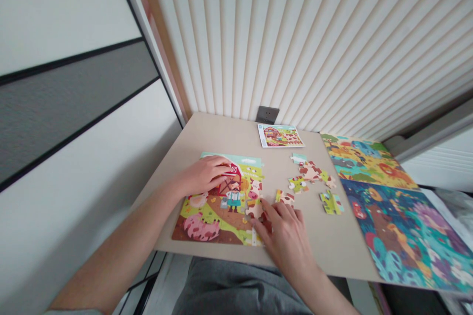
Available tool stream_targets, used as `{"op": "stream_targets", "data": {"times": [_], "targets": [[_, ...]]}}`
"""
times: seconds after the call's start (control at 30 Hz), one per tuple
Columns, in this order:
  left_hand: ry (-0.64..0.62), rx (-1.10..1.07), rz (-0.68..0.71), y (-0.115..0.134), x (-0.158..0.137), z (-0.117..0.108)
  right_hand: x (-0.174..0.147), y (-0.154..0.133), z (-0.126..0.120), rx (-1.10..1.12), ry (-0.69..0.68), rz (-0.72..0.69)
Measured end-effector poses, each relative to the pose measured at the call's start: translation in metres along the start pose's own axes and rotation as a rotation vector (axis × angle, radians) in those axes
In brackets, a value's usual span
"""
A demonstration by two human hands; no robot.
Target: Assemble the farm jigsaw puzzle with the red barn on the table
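A partly assembled farm jigsaw puzzle (210,211) lies on the table, showing a red barn, a farmer and a pink pig. Resting on its upper left part, over the barn, is my left hand (207,174), fingers stretched out and holding nothing. At the puzzle's right edge my right hand (284,226) has thumb and forefinger on a brown-and-white cow puzzle piece (254,209), beneath the cow's head. Part of that piece is covered by the fingers. Just beyond the right hand's knuckles lies another cow-patterned piece (285,197).
Several loose pieces lie to the right, including a cow-patterned one (310,171) and a green one (331,203). A reference picture card (281,136) sits near the wall socket (267,114). Two finished puzzles, one yellow (365,160) and one dark blue (406,236), cover the right side.
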State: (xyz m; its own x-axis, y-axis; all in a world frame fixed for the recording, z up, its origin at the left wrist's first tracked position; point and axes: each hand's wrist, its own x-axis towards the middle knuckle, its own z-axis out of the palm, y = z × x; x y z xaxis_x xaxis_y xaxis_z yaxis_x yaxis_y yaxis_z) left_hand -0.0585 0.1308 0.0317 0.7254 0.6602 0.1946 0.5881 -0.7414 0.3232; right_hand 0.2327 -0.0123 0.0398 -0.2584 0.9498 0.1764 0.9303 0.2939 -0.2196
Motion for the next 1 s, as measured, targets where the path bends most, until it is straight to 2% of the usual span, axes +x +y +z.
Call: {"op": "stream_targets", "data": {"times": [0.3, 1.0], "targets": [[-0.02, 0.01, 0.008, -0.0004, 0.0, 0.0002, -0.0004, 0.0052, -0.0041, 0.092, -0.118, -0.027], [-0.025, 0.028, 0.002, -0.0013, -0.0009, 0.0012, 0.0075, 0.0039, -0.002, 0.156, -0.07, -0.097]]}}
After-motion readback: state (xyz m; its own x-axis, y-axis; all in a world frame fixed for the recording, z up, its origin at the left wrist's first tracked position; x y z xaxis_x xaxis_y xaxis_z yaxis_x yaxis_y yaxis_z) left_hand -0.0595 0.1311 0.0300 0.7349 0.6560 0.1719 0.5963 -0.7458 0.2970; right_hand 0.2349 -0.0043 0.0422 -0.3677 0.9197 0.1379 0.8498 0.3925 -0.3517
